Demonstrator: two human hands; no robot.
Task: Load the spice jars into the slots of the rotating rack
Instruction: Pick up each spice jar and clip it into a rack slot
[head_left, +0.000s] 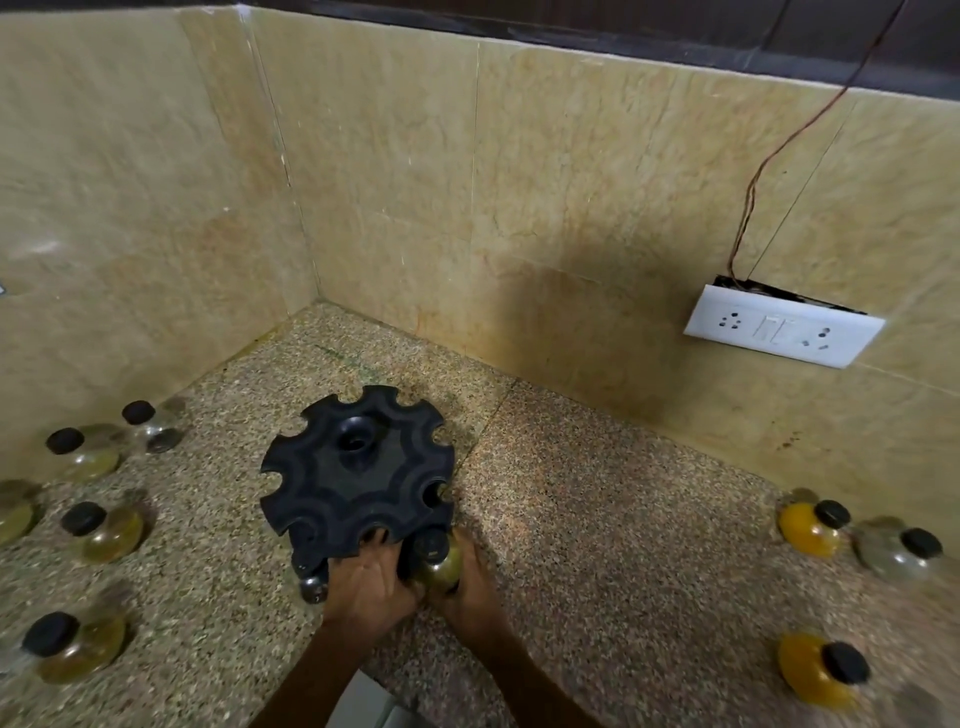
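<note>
Gripping an olive-filled jar (438, 564) with right hand (470, 584) at black rack (358, 467), lower centre. Touching rack's near edge with left hand (366, 577), fingers straight.

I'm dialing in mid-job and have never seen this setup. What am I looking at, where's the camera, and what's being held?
No machine here: a person works bare-handed, filmed by one camera on their head, looking down at a speckled counter in a tiled corner. The black notched disc is the rack. The right hand holds a jar at the rack's near edge; the left hand touches the rack beside it. Another jar sits at the rack's near-left edge. Loose jars wait on the left and right. A socket plate is on the wall.
</note>
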